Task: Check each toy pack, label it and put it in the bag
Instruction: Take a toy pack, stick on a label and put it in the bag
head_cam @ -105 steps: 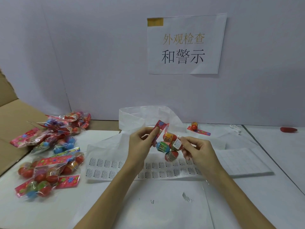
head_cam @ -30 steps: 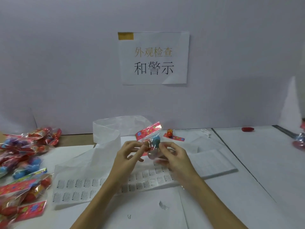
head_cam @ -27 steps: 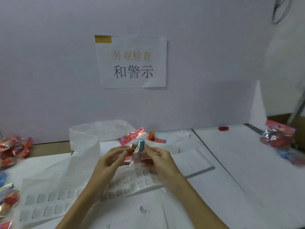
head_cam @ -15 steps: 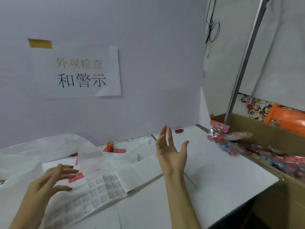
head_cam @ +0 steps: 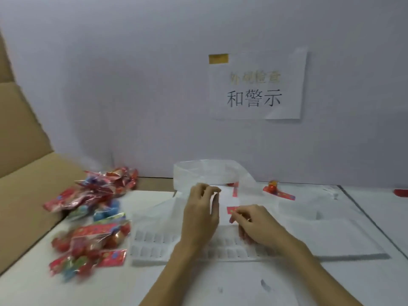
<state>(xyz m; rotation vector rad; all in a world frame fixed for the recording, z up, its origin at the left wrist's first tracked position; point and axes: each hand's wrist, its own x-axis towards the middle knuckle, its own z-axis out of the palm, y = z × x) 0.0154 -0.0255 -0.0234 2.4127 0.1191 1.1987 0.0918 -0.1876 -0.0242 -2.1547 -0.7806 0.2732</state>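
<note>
My left hand (head_cam: 202,214) hovers over the white label sheet (head_cam: 154,241), its curled fingertips pinching the edge of a loose white paper flap (head_cam: 224,202). My right hand (head_cam: 257,225) lies on the same sheet with curled fingers, their tips beside a small red card (head_cam: 231,210); blur hides whether they pinch anything. Neither hand holds a toy pack. Several toy packs (head_cam: 92,219) with red header cards and coloured eggs lie piled at the left. A white plastic bag (head_cam: 205,171) stands open behind my hands.
One lone toy pack (head_cam: 277,191) lies at the back right of the bag. A small red object (head_cam: 400,192) sits at the far right. A cardboard flap (head_cam: 24,164) rises on the left. A paper sign (head_cam: 256,87) hangs on the wall.
The toy pack I held a second ago is out of my hands. My view swung right toward a cardboard box and back. Both hands came down onto the label sheet.
</note>
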